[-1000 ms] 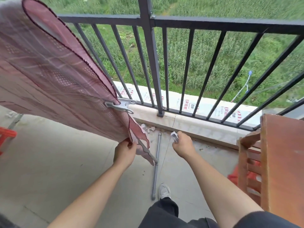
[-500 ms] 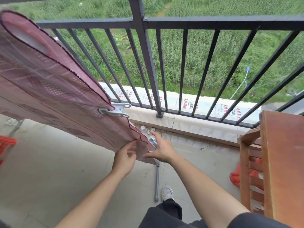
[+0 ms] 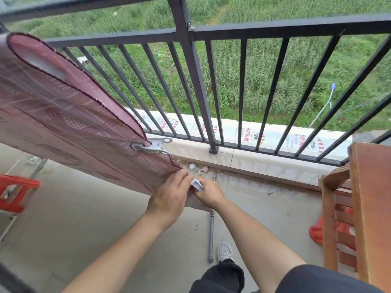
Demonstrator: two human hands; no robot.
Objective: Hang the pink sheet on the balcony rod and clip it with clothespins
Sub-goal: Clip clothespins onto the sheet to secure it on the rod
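The pink sheet (image 3: 69, 121) hangs folded over a rod at the upper left and slopes down to its lower corner in the middle of the view. A grey clothespin (image 3: 151, 145) is clipped on its edge. My left hand (image 3: 169, 197) grips the sheet's lower corner. Beside it, touching the same corner, my right hand (image 3: 208, 192) holds a second grey clothespin (image 3: 197, 184). The corner itself is hidden under both hands.
The dark balcony railing (image 3: 196, 81) runs across ahead, with a low ledge below. A grey pipe (image 3: 211, 235) lies on the floor by my shoe. A wooden piece of furniture (image 3: 368, 208) stands at the right, a red stool (image 3: 14, 193) at the left.
My right hand came in from the right with the clothespin and now meets my left hand at the sheet's lower corner. The view has tilted slightly.
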